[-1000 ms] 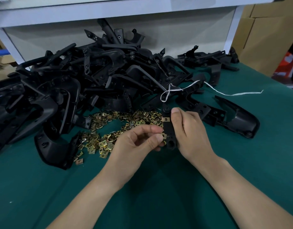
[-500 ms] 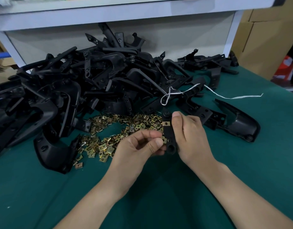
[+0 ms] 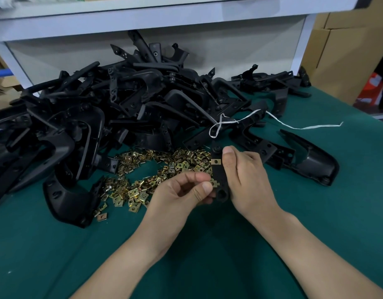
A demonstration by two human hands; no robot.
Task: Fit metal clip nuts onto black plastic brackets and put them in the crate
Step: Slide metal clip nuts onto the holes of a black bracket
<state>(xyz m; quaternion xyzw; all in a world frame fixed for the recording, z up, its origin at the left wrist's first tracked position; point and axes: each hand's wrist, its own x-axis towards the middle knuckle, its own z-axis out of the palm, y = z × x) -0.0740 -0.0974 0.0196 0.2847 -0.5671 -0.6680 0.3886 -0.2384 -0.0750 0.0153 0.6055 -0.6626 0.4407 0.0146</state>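
Bracket [image 3: 219, 175] in my right hand [image 3: 248, 180]: plain black. Clip nut [image 3: 214, 183] pinched in my left hand [image 3: 182, 190]: brassy gold, same as the loose nuts [image 3: 143, 182]. Bracket heap [image 3: 121, 115] black. Mat [image 3: 315, 223] dark green. String [image 3: 304, 126] white.

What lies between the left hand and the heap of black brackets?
Head view: a loose pile of gold clip nuts on the green mat.

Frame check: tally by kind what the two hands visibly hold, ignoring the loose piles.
Black plastic bracket, in right hand: 1
Brass-coloured metal clip nuts: 2, one fitted, one pinched by left hand
Total: 3
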